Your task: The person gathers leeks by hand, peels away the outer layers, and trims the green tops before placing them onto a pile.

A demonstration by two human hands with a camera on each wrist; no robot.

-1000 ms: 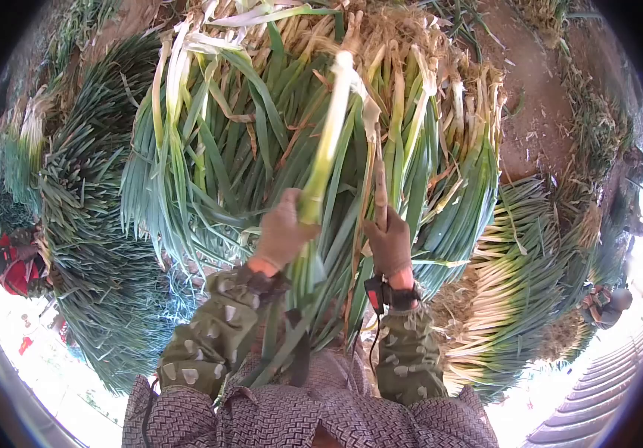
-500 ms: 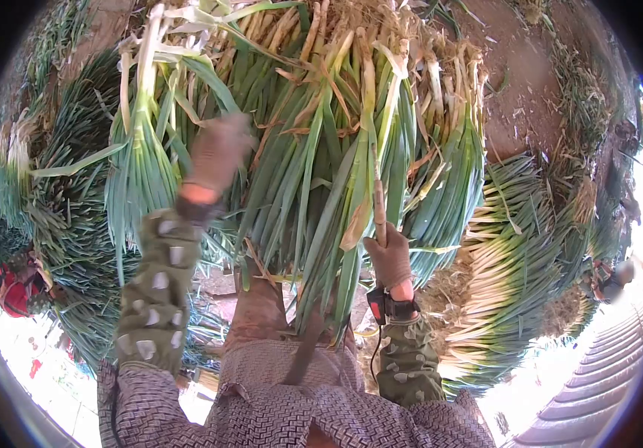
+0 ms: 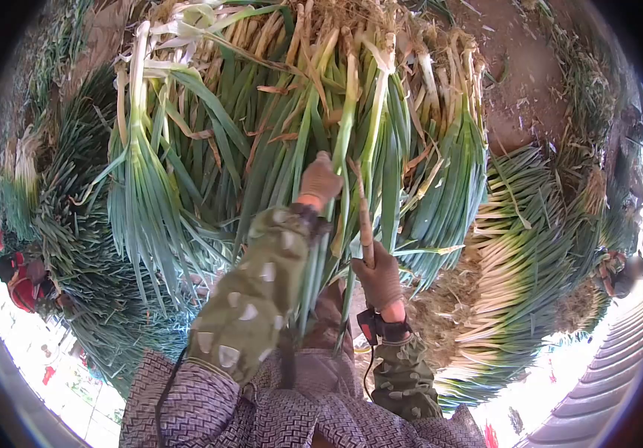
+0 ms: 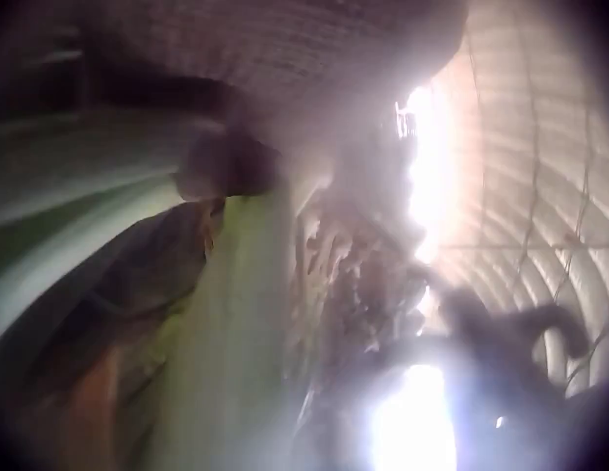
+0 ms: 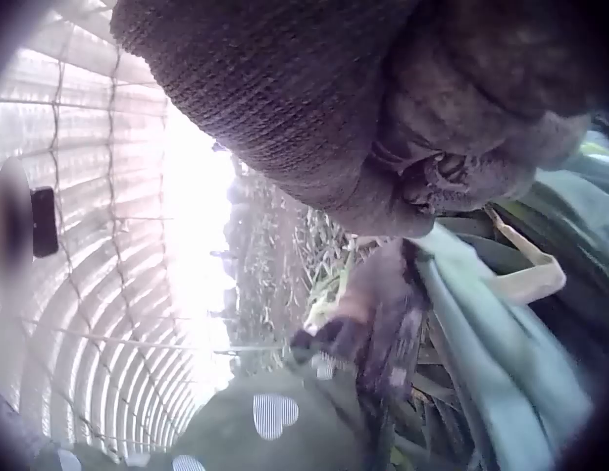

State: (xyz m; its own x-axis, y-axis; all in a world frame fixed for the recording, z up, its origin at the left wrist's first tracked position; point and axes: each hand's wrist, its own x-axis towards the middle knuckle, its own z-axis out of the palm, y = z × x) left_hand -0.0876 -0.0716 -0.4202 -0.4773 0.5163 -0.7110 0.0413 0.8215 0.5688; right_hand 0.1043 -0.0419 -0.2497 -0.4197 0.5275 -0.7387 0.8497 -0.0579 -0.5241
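Observation:
Long green onions (image 3: 262, 164) with pale root ends and dark green leaves lie heaped in front of me. My gloved left hand (image 3: 321, 181) is in the middle of the heap, fingers curled at a green onion stalk (image 3: 348, 112). The left wrist view is blurred; a gloved digit overlaps the top of a green stalk (image 4: 231, 324) there. My gloved right hand (image 3: 378, 278) grips the wooden handle of a slim tool (image 3: 365, 224), which points away from me among the leaves. The right wrist view shows the curled right glove (image 5: 285, 108) close above the leaves.
Another row of green onions (image 3: 516, 276) lies to the right, with a dark green heap (image 3: 105, 261) on the left. Bare soil (image 3: 519, 82) shows at the upper right. People sit at both side edges. A ribbed greenhouse wall (image 5: 89, 245) stands beyond.
My left hand first held a whitish-stemmed green onion upright, then swung left without it and came back to the middle stalks. My right hand kept its tool, shifting slightly left and down.

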